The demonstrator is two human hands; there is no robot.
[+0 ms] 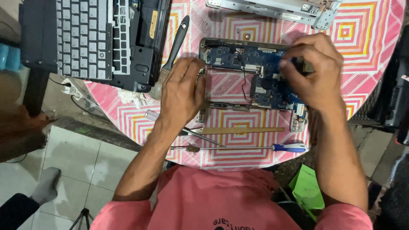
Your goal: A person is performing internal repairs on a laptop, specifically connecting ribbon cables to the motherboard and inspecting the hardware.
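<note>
A blue laptop circuit board (238,57) in a grey frame lies on the round table with a pink patterned cloth (366,47). My left hand (181,91) rests flat on the frame's left edge, fingers together, holding nothing I can see. My right hand (313,70) is bent over the board's right end, its fingertips pinched on a small part there; what they hold is hidden. A black wire (244,83) runs down the board's middle.
A dismantled laptop base with grey keyboard (85,38) lies at the top left. A black-handled brush (174,47), a blue-handled screwdriver (289,147), a clear-handled screwdriver (154,116) and a wooden stick (243,130) lie near the table's front. A metal bracket (272,8) sits at the back.
</note>
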